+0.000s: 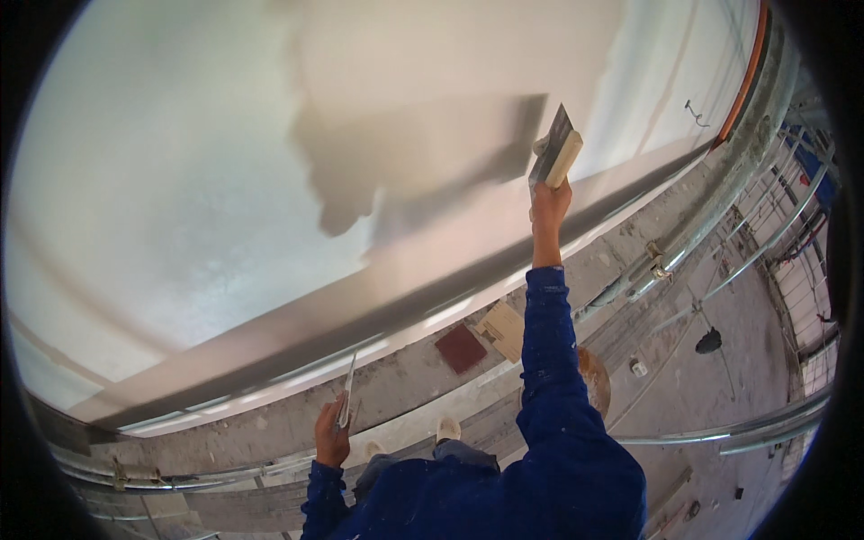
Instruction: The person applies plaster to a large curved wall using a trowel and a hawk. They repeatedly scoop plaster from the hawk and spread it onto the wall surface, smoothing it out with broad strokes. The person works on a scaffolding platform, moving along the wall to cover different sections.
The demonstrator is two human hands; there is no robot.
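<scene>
My right hand (549,211) is stretched out toward a pale plastered wall (180,189), gripping a steel trowel (562,144) with a light wooden handle. The trowel is at the wall, right of a dark shadow cast on it; whether it touches, I cannot tell. My left hand (331,430) is lower, near the foot of the wall, closed on a narrow metal blade tool (349,387) held upright in the picture. Both sleeves are blue with pale specks.
I stand on scaffold planks with metal tubes (688,229) along the right and bottom. A dark red square pad (461,349) and cardboard (502,326) lie by the wall foot. A concrete floor (679,396) lies below, with a dark lump (708,340) and small items.
</scene>
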